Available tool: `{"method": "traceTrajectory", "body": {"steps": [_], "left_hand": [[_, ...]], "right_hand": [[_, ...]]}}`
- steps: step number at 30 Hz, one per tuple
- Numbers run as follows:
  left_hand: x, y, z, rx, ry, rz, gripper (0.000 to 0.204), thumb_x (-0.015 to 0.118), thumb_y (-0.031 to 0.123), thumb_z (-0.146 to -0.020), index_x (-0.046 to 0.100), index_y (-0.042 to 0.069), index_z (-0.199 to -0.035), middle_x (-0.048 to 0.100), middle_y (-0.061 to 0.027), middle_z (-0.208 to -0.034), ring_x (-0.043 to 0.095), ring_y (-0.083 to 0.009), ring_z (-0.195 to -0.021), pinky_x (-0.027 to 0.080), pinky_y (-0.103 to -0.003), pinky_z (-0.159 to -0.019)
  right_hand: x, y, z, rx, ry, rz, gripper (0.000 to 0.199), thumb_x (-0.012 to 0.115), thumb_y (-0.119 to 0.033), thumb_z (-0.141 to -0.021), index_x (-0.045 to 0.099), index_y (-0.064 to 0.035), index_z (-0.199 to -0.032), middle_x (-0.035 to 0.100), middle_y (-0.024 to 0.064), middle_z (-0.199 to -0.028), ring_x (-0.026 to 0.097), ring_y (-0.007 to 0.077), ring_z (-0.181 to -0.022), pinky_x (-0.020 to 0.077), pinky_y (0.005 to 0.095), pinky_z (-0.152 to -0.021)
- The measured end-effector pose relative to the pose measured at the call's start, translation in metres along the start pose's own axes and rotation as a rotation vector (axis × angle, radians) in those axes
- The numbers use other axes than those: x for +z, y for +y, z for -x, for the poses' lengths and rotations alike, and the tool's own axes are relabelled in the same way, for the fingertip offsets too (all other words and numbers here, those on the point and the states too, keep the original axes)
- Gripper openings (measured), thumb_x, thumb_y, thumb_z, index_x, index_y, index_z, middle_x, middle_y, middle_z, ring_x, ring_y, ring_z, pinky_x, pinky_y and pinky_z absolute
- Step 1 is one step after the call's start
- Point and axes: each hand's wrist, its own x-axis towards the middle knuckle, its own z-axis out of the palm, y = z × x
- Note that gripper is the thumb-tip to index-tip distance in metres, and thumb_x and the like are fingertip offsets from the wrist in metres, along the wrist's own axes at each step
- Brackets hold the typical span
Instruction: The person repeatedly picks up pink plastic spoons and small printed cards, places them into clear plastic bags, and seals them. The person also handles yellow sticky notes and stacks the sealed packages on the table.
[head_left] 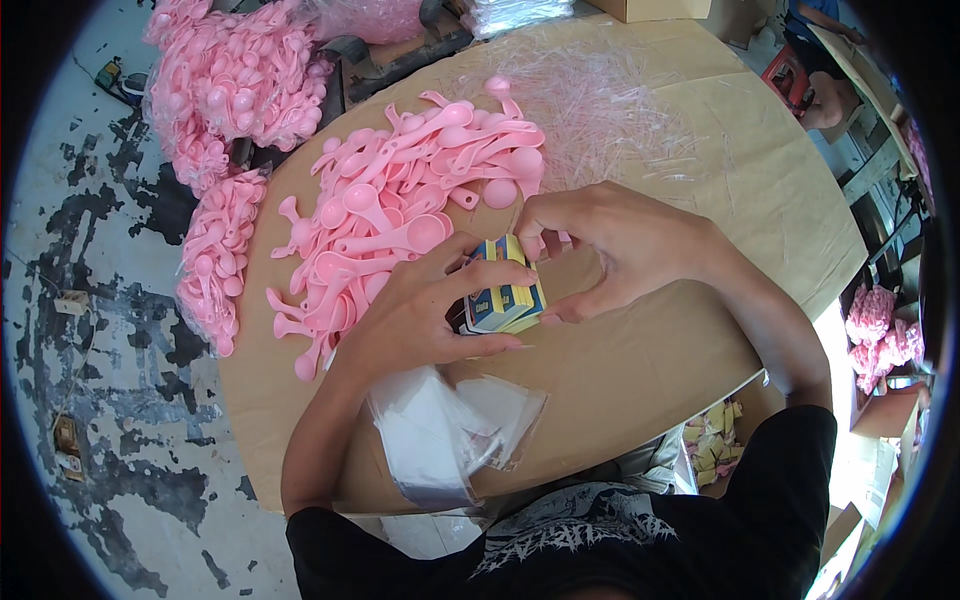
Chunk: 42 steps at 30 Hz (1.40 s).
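Note:
Small stacks of blue-and-yellow printed cards or labels (pixel 500 306) are held over the near middle of the table. My left hand (pixel 425 305) is closed around their left side, with its index finger laid across the top. At their right side, my right hand (pixel 620 250) curves in, its fingertips on the far end and its thumb at the near corner. Just beyond my left hand spreads a big heap of pink plastic measuring spoons (pixel 400 220). Clear flat plastic bags (pixel 425 430) lie at the table's near edge, below my left wrist.
Brown paper or cardboard covers the rounded table (pixel 760 150). Thin clear plastic strips (pixel 620 110) are scattered at the back. Bags of pink spoons (pixel 240 90) stand past the left edge. A box of yellowish pieces (pixel 715 440) sits below the right edge. Another person (pixel 825 60) is at far right.

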Motion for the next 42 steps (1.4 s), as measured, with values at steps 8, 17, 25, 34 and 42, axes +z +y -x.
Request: {"method": "traceTrajectory", "body": {"steps": [8,17,25,34,42], "left_hand": [[0.000,-0.003,0.000,0.022,-0.004,0.027,0.066,0.090,0.029,-0.063,0.062,0.024,-0.123,0.057,-0.0192,-0.117,0.064,-0.0325,-0.096,0.053,-0.037,-0.078],[0.001,-0.001,0.000,0.111,-0.053,-0.091,0.061,0.086,0.030,-0.069,0.058,0.025,-0.123,0.051,-0.0177,-0.121,0.062,-0.0332,-0.095,0.053,-0.040,-0.075],[-0.007,0.002,0.002,-0.055,-0.081,0.026,0.053,0.081,0.034,-0.076,0.055,0.023,-0.120,0.049,-0.0125,-0.120,0.060,-0.0334,-0.097,0.052,-0.041,-0.077],[-0.003,-0.002,0.001,0.044,-0.085,-0.055,0.059,0.084,0.029,-0.072,0.053,0.023,-0.122,0.049,-0.0167,-0.115,0.060,-0.0333,-0.093,0.052,-0.040,-0.074],[-0.005,-0.002,0.004,0.023,-0.088,-0.051,0.045,0.076,0.031,-0.079,0.055,0.024,-0.118,0.046,-0.0146,-0.118,0.061,-0.0332,-0.094,0.052,-0.041,-0.072]], "right_hand": [[0.000,0.005,0.000,-0.009,-0.013,-0.002,0.048,0.082,-0.035,-0.072,0.054,-0.0054,-0.098,0.061,0.0096,-0.088,0.062,0.0271,-0.081,0.0489,0.0384,-0.071],[0.001,0.003,0.000,0.018,-0.016,-0.025,0.049,0.085,-0.031,-0.072,0.056,-0.0059,-0.103,0.062,0.0083,-0.092,0.062,0.0243,-0.083,0.0507,0.0363,-0.074],[0.007,0.001,-0.002,-0.048,0.006,-0.033,0.052,0.086,-0.034,-0.070,0.057,-0.0062,-0.104,0.061,0.0077,-0.097,0.062,0.0239,-0.085,0.0509,0.0359,-0.075],[0.009,0.003,-0.002,-0.004,0.041,0.029,0.046,0.082,-0.032,-0.072,0.056,-0.0041,-0.097,0.061,0.0104,-0.090,0.062,0.0310,-0.083,0.0486,0.0406,-0.073],[0.010,0.004,-0.003,-0.041,0.042,0.011,0.040,0.081,-0.029,-0.075,0.057,-0.0041,-0.095,0.061,0.0111,-0.089,0.062,0.0309,-0.084,0.0488,0.0405,-0.074]]}}
